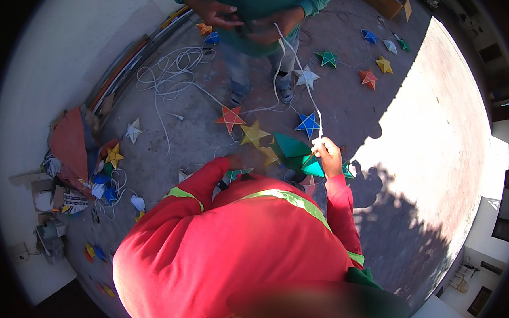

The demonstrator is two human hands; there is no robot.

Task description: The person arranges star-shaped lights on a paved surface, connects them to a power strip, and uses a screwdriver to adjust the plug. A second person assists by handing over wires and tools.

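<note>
My right hand point(328, 155) is closed with the fingers pinched round the end of a white cord point(313, 96). A large green star lantern point(292, 149) hangs right beside those fingers; whether they grip it too is unclear. My left hand point(242, 158) is blurred and shaded in front of my red top, so its fingers cannot be made out. Yellow star lanterns point(254, 134) lie just beyond it. A co-worker in a green top stands opposite, and that person's hand point(266, 30) holds the cord's other stretch.
A red star point(230, 118), a blue star point(307, 124) and a white star point(307, 78) lie on the paving. Loops of white cable point(170, 76) spread at the left. Against the wall are a red cloth pile point(70, 142) and long poles point(125, 74).
</note>
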